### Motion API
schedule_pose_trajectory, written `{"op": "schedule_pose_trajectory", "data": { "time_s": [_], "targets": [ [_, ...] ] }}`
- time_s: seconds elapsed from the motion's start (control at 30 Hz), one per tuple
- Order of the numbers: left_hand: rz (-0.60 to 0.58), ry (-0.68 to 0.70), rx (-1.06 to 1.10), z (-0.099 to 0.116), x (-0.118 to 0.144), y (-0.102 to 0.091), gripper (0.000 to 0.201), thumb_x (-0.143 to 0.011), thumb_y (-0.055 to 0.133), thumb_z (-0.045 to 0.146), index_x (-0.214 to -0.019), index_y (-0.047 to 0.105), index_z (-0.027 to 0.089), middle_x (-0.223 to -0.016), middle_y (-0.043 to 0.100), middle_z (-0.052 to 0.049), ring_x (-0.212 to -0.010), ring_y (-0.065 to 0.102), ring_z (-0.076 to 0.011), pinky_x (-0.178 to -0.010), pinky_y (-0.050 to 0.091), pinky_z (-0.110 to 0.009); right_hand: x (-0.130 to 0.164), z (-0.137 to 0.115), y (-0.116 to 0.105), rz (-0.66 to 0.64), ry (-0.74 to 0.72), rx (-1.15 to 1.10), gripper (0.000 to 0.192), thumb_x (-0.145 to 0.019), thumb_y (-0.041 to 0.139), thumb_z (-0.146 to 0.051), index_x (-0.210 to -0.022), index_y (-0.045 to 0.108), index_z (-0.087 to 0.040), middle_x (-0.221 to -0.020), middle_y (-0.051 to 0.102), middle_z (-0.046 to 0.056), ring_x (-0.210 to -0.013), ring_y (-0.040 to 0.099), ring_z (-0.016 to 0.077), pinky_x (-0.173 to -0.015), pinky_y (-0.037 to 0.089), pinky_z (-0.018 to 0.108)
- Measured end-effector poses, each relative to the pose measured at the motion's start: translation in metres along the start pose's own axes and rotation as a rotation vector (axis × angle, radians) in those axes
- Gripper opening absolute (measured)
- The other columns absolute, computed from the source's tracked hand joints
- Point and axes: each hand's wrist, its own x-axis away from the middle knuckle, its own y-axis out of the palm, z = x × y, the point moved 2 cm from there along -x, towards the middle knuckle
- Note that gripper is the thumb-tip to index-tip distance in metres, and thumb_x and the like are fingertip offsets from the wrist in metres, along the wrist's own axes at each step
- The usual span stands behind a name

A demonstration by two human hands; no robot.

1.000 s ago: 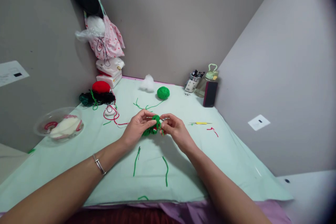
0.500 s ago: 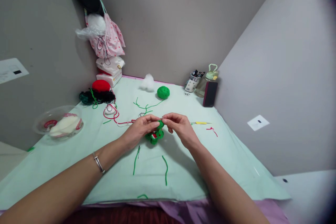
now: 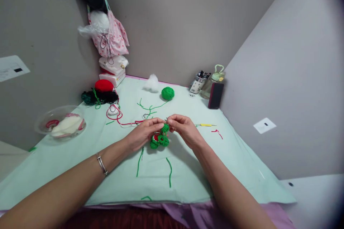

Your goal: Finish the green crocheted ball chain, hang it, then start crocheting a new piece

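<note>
Over the middle of the cloth, my left hand (image 3: 143, 133) is closed on a small green crochet piece (image 3: 162, 140) with several rounded lumps and a red and white patch. Part of the piece is hidden by the fingers. At its upper right edge, my right hand (image 3: 184, 128) is pinched; something thin and dark shows at the fingertips, too small to name. Below the hands lie two cut lengths of green yarn (image 3: 170, 171). A yellow-handled crochet hook (image 3: 206, 125) rests to the right of my right hand.
A green yarn ball (image 3: 168, 93) and white stuffing (image 3: 152, 83) lie farther back. At left are a clear plastic bowl (image 3: 43, 123), red yarn (image 3: 104, 86) and black yarn. A phone (image 3: 215, 96), a bottle and a pen holder (image 3: 198, 83) stand at back right, near the wall.
The crochet piece has turned a little in my left hand, so its lower lumps and red patch show more. My right fingertips have shifted slightly right and up from it.
</note>
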Motion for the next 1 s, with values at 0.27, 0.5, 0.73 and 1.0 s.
{"op": "schedule_pose_trajectory", "data": {
  "time_s": [0.27,0.5,0.73,1.0],
  "targets": [
    [-0.025,-0.071,0.038,-0.01,0.0,0.004,0.036,-0.079,0.082,0.045,-0.097,0.064,0.019,-0.088,0.061,0.0,-0.077,0.071,-0.0188,-0.072,0.053,-0.031,-0.015,0.003,-0.016,0.161,-0.001,-0.159,0.032,-0.064,0.089,-0.039,-0.073,0.066,-0.019,-0.076,0.067,0.0,-0.062,0.053,0.0087,-0.053,0.042,0.019],
    [-0.082,-0.073,0.021,-0.012,0.0,0.0,0.025,-0.091,0.071,0.041,-0.104,0.065,0.02,-0.09,0.059,0.0,-0.074,0.067,-0.0141,-0.08,0.054,-0.033,0.001,-0.008,-0.001,-0.116,0.128,-0.226,0.031,-0.079,0.081,-0.041,-0.081,0.059,-0.02,-0.051,0.049,-0.009,-0.037,0.026,0.0029,-0.037,0.019,0.016],
    [-0.139,-0.104,-0.003,-0.012,0.001,0.002,0.025,-0.091,0.07,0.042,-0.096,0.064,0.018,-0.075,0.055,0.002,-0.071,0.067,-0.0151,-0.075,0.053,-0.03,-0.007,-0.012,-0.019,0.008,0.07,-0.245,0.035,-0.075,0.084,-0.038,-0.074,0.055,-0.018,-0.047,0.026,-0.014,-0.041,0.017,0.0027,-0.038,0.017,0.015],
    [-0.05,-0.07,-0.022,-0.001,0.002,-0.003,0.031,-0.085,0.078,0.042,-0.103,0.067,0.02,-0.088,0.066,-0.003,-0.08,0.069,-0.017,-0.071,0.05,-0.028,-0.001,-0.02,-0.015,0.04,-0.004,-0.227,0.032,-0.073,0.084,-0.034,-0.088,0.061,-0.019,-0.058,0.045,-0.009,-0.048,0.036,0.0049,-0.046,0.027,0.018]
  ]
}}
